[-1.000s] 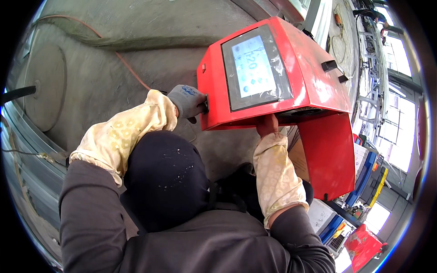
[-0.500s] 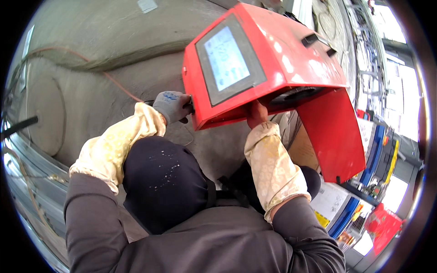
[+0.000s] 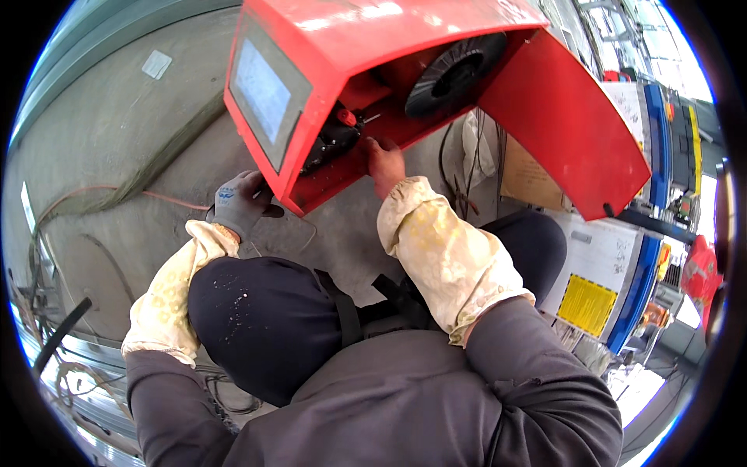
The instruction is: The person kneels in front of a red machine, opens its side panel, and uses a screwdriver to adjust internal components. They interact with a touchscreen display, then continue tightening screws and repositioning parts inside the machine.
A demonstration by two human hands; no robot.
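Note:
A red wire feeder [image 3: 350,39] stands in front of me, its side door [image 3: 568,128] swung open to the right. Inside are a black wire spool [image 3: 455,74] and a drive unit with a red knob [image 3: 347,117]. My left hand [image 3: 240,204], in a grey glove, is at the lower front corner below the screen [image 3: 262,89]; its fingers curl in, and what they grip is hidden. My right hand [image 3: 384,167] reaches into the open compartment beside the drive unit, fingers bent together. Anything between them is too small to make out.
A hose [image 3: 175,200] and a long fabric-wrapped cable [image 3: 167,159] run along the grey floor at left. A cardboard box [image 3: 529,175] sits behind the door. Blue-edged white cabinets [image 3: 591,265] stand at right. Cables [image 3: 233,393] lie coiled near my left leg.
My view has shifted, so the feeder sits further up and left and its interior shows. My right hand, partly hidden before, is visible at the compartment. My left hand stays by the front corner.

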